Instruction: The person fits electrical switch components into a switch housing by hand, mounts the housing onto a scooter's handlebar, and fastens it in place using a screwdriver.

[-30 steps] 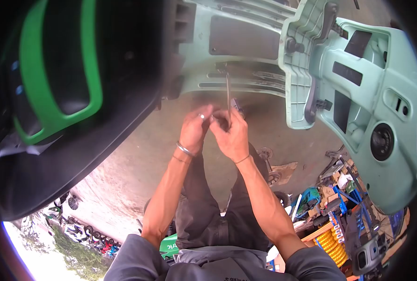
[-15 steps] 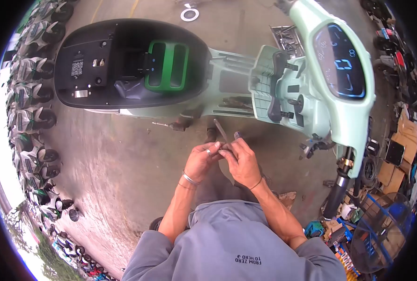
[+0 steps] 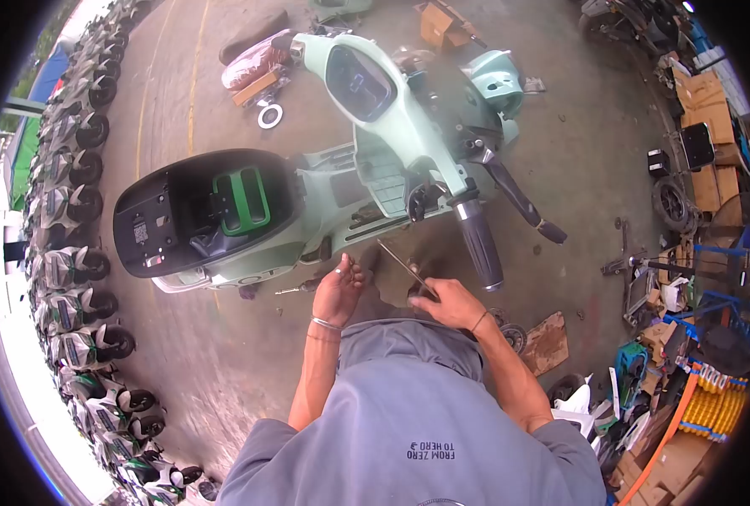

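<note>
A pale green scooter (image 3: 366, 169) stands in front of me with its seat raised, showing a black compartment and a green battery (image 3: 241, 201). My right hand (image 3: 449, 301) grips a long thin metal tool (image 3: 402, 266) that points up and left toward the scooter's footboard. My left hand (image 3: 338, 291), with a ring and a metal bracelet, is apart from the right hand, fingers loosely curled near the footboard's edge. I cannot see anything in it.
Rows of parked scooters (image 3: 75, 211) line the left side. Loose parts, cardboard boxes (image 3: 705, 97), a wheel (image 3: 670, 204) and a yellow coiled hose (image 3: 716, 405) clutter the right. A white ring (image 3: 268, 115) lies on the concrete behind the scooter.
My hands, together on the tool a second ago, have separated; the right keeps the tool. My head rose and pulled back, so the whole scooter now shows.
</note>
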Available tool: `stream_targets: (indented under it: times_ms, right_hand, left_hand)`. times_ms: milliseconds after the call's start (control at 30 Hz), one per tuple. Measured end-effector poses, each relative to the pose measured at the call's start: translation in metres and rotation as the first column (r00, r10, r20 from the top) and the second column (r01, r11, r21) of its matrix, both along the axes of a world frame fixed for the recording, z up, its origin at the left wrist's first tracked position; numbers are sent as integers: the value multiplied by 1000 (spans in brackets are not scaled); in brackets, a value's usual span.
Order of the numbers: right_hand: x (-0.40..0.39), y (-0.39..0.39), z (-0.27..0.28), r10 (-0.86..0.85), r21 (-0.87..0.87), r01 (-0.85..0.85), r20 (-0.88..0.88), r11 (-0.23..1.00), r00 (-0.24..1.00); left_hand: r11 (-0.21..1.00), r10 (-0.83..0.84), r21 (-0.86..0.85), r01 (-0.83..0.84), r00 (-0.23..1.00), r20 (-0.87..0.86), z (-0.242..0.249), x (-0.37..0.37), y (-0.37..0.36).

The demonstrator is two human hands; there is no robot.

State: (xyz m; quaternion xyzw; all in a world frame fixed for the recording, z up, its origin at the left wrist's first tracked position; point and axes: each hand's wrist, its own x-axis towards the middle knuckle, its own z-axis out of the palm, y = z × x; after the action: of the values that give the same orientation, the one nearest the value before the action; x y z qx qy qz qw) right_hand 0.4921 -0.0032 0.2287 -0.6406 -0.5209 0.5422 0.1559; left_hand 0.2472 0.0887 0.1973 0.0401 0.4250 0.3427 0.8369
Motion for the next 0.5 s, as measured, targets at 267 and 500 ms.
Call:
stream_targets:
  times_ms: [267, 500]
  right_hand:
    - [77, -247, -120, -527, -781, 485, 240, 393, 815]
    - [-3, -249, -89, -726, -392, 756, 258, 524, 637]
  left_hand:
    - [977, -205, -46, 209, 976, 77, -20, 40, 36]
    - [953, -286, -99, 287, 958, 29, 7, 51, 60]
